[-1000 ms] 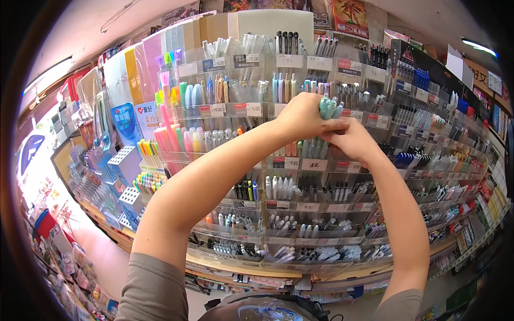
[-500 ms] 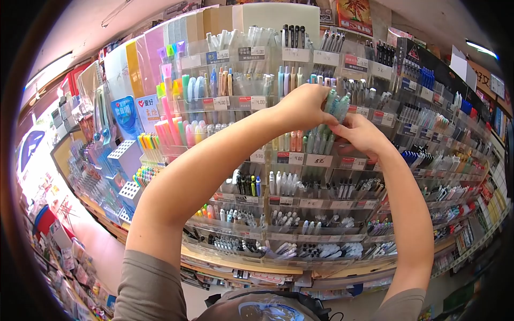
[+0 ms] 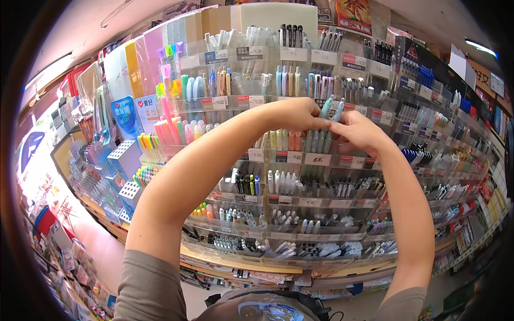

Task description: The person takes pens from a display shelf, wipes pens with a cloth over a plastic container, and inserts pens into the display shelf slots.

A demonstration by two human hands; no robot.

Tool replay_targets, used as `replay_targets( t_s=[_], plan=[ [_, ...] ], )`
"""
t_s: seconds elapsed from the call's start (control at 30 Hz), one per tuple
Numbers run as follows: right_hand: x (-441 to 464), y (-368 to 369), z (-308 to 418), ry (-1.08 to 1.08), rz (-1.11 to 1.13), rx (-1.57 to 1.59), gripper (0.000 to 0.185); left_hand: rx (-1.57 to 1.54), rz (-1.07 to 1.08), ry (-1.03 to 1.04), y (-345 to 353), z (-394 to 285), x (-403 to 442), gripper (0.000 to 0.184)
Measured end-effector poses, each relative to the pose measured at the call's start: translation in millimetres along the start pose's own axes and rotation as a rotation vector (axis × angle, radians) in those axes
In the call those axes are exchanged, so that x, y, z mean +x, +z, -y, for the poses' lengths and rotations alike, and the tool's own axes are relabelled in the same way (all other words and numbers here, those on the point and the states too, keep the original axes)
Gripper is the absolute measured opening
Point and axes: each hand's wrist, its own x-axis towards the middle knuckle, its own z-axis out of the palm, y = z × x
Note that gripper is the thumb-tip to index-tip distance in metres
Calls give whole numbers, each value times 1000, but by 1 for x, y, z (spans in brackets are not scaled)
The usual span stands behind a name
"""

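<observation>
In the head view my left hand (image 3: 304, 113) is closed around a teal pen (image 3: 326, 107) whose top sticks up above the fingers. Close beside it, my right hand (image 3: 360, 131) pinches a light blue pen (image 3: 338, 111) between thumb and fingers. The lower ends of both pens are hidden by the hands. Just below stands a group of greenish pens (image 3: 318, 142) in a clear compartment of the pen rack, behind a price tag (image 3: 317, 159).
The tiered clear rack holds many pens, including orange pens (image 3: 294, 140) and black pens (image 3: 292, 35). Highlighters (image 3: 169, 131) stand to the left, near white boxes with holes (image 3: 125, 152). A wooden shelf edge (image 3: 241, 263) runs beneath the rack.
Both hands have lowered slightly, and the left has moved a little left. The bunch of greenish pens between them has given way to two separate pens, with others standing in the compartment below.
</observation>
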Motion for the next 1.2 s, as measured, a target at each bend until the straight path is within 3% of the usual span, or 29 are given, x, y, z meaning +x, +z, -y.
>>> replay_targets(
  t_s=[0.13, 0.43, 0.57, 0.67, 0.77, 0.87, 0.97, 1.2],
  plan=[
    [3, 4, -5, -38, -64, 35, 33, -204, -26, -19, 2, 11, 6, 31],
    [5, 5, -7, -120, -64, -89, 35, -173, -111, 45, -7, 5, -2, 27],
    [9, 12, -12, -148, -237, -9, 37, 170, -196, 161, -1, 15, 1, 17],
    [8, 13, -10, -184, -216, -130, 39, 217, -255, 167, 2, 14, -3, 16],
    [7, 8, -4, -248, -136, -445, 40, 280, -313, 171, -1, 10, -11, 17],
    [4, 1, 1, -298, -226, -435, 37, 279, -370, 173, -3, 9, -21, 17],
    [-1, -3, -1, -323, -233, -172, 33, 281, -431, 167, -5, 9, -36, 18],
    [-13, -4, -13, -475, -362, -200, 24, 275, -561, 191, -2, 12, -67, 15]
  ],
)
